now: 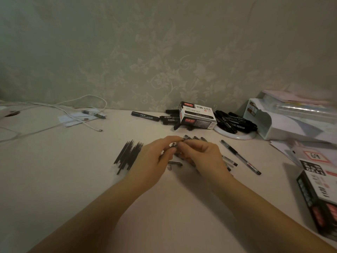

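My left hand (155,156) and my right hand (202,154) meet over the middle of the table, fingers curled, both pinching a small dark pen (176,144) between them. Several black refills (128,156) lie in a bundle just left of my left hand. A pen part (175,163) lies on the table under my hands. Several clear gel pens (240,157) lie to the right, partly hidden by my right hand.
A marker box (197,115) stands at the back with loose black markers (145,116) beside it and more on a white plate (235,136). White cables (73,110) lie back left. A white tray (284,123) and another box (319,196) sit on the right.
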A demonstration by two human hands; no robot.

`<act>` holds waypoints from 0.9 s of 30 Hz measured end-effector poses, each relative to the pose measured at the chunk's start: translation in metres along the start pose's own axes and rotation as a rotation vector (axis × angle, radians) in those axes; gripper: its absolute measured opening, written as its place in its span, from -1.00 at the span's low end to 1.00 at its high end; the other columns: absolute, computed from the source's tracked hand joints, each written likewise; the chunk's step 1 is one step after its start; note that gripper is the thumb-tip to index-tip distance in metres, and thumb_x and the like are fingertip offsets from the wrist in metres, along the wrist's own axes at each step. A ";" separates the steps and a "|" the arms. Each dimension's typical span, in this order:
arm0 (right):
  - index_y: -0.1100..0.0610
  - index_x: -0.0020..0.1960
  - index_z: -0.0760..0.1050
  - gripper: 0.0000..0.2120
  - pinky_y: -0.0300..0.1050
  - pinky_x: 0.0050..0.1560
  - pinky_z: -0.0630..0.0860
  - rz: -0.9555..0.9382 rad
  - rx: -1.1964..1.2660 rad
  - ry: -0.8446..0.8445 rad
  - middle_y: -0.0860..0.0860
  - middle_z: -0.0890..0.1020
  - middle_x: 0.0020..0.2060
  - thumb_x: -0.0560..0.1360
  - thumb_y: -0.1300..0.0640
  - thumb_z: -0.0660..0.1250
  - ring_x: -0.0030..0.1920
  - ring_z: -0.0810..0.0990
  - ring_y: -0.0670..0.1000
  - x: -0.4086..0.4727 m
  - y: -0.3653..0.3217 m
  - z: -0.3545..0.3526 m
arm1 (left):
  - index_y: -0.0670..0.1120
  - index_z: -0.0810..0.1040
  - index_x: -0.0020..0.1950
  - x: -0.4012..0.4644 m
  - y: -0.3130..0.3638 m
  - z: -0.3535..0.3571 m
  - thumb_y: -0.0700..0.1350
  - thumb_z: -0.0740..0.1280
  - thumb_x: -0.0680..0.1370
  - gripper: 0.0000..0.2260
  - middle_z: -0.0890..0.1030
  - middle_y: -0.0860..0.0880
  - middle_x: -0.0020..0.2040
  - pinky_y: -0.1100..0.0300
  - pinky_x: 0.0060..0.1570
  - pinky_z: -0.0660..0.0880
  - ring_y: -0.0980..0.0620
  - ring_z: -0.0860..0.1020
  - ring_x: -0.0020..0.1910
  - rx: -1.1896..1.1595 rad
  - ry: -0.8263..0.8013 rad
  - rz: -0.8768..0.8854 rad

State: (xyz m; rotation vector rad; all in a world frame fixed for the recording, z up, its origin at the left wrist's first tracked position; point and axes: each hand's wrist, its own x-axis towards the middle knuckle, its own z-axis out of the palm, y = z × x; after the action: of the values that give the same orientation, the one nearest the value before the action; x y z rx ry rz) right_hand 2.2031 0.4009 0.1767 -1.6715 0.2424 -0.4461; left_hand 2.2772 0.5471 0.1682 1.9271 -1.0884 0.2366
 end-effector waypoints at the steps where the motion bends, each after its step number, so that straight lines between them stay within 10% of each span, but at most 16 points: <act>1: 0.04 0.04 0.70 -0.87 -0.23 -0.06 0.57 0.060 0.054 0.008 -0.01 0.75 -0.14 0.52 0.10 0.42 -0.06 0.71 -0.05 0.000 0.000 0.001 | 0.12 0.49 0.31 0.000 0.001 0.001 -0.13 0.24 0.61 -0.70 0.57 0.20 -0.07 0.43 -0.09 0.47 0.26 0.55 -0.10 -0.002 0.004 0.014; 9: 0.16 0.11 0.52 -0.88 -0.18 -0.15 0.64 0.115 0.482 0.305 0.04 0.74 -0.13 0.62 0.17 0.26 -0.12 0.72 0.01 0.027 -0.023 -0.038 | 0.03 0.43 0.35 -0.002 0.000 0.001 -0.07 0.23 0.61 -0.69 0.50 0.21 -0.26 0.52 -0.27 0.35 0.39 0.49 -0.37 0.082 -0.023 0.005; 17: 0.15 -0.02 0.66 -0.89 -0.10 -0.11 0.50 0.018 -0.888 0.510 0.06 0.68 -0.17 0.54 0.14 0.39 -0.16 0.61 0.07 0.048 0.012 -0.127 | 0.07 0.46 0.30 -0.001 -0.006 0.001 -0.07 0.24 0.60 -0.73 0.52 0.14 -0.23 0.45 -0.31 0.36 0.32 0.48 -0.33 0.114 -0.033 -0.082; 27: 0.12 -0.03 0.70 -0.89 -0.12 -0.11 0.53 0.059 -0.833 0.404 0.05 0.70 -0.17 0.52 0.12 0.41 -0.19 0.62 -0.01 0.055 0.038 -0.102 | 0.08 0.50 0.27 0.000 -0.009 0.001 -0.05 0.23 0.61 -0.76 0.53 0.18 -0.23 0.51 -0.23 0.37 0.36 0.49 -0.28 0.123 -0.034 -0.095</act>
State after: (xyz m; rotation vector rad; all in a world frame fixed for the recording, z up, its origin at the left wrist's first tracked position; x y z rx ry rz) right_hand 2.2132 0.2812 0.1578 -2.3590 0.8641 -0.6947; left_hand 2.2833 0.5482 0.1621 2.0934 -1.0223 0.2230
